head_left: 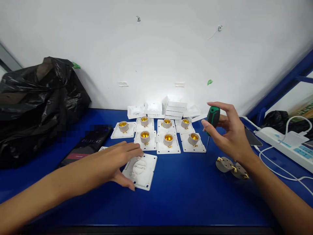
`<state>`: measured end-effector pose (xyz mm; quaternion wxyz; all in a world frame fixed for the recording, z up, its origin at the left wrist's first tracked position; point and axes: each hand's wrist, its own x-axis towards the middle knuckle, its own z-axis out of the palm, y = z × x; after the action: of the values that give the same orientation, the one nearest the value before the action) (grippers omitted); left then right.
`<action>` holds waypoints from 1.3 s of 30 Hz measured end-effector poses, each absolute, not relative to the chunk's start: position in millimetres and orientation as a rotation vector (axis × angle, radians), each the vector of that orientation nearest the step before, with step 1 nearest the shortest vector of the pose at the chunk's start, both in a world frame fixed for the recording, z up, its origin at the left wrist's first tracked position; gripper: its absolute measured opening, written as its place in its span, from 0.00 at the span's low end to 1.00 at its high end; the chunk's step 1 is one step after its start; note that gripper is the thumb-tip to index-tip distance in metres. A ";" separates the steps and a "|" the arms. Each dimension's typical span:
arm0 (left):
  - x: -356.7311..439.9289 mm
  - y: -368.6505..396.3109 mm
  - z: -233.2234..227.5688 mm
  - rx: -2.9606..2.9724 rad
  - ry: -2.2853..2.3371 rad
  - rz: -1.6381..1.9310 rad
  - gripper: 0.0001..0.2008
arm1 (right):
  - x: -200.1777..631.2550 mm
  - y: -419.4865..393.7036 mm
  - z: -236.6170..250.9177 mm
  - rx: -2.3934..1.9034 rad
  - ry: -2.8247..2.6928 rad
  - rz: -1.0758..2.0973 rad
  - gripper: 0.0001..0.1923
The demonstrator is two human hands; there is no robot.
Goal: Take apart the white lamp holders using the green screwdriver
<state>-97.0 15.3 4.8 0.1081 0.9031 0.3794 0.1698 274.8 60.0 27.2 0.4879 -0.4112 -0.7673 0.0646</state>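
Note:
My left hand [122, 161] grips a bare white square plate [150, 173] by its left side, the fingers at the far edge and the thumb at the near one. A raised round seat shows in the plate's middle. To the right, my right hand [227, 133] is closed on a screwdriver [214, 116] with a green and black handle, its thin shaft pointing down towards the table. Between the hands and the wall, lamp sockets [168, 138] with brass-coloured insides stand on several white plates. Loose sockets [224, 164] lie below my right hand.
White boxes [174, 106] are stacked against the wall. At left a phone [86, 147] showing a timer lies by a black plastic bag [41, 104]. On the right are a power strip [286, 145] and white cables [276, 171]. The table [181, 199] is blue.

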 end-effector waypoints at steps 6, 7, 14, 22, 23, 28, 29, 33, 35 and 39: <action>-44.7 -11.6 15.6 2.614 0.982 0.223 0.25 | 301.9 72.6 37.8 -1.174 -1.886 0.062 0.24; -37.1 -13.3 16.1 2.607 0.950 0.225 0.24 | 305.8 74.4 38.0 -1.200 -1.896 0.035 0.23; 22.0 1.6 23.2 2.795 0.769 0.297 0.24 | 317.3 84.2 31.6 -1.291 -2.059 0.046 0.21; 139.1 51.5 -1.2 3.026 0.401 0.472 0.17 | 315.7 93.8 16.3 -1.308 -2.039 -0.017 0.22; 147.3 55.7 -5.1 3.027 0.354 0.460 0.16 | 317.1 94.9 14.4 -1.316 -2.043 -0.030 0.22; 143.8 56.9 -8.0 2.982 0.312 0.429 0.08 | 321.3 96.7 11.8 -1.321 -2.041 -0.063 0.22; 135.9 53.9 -6.1 2.967 0.337 0.418 0.07 | 320.4 96.0 12.1 -1.314 -2.033 -0.064 0.22; 95.7 38.1 2.2 2.911 0.473 0.367 0.08 | 309.9 89.4 12.2 -1.256 -2.016 -0.044 0.23; 75.2 30.6 5.4 2.811 0.550 0.373 0.09 | 302.0 84.6 10.9 -1.213 -2.027 -0.021 0.23; 39.0 18.4 9.3 2.684 0.629 0.416 0.20 | 286.0 73.8 7.6 -1.121 -2.071 0.017 0.22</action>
<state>39.0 18.4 9.3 0.1758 0.9478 0.2220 0.1468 286.0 73.8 7.6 0.3832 -0.4398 -0.8122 0.0068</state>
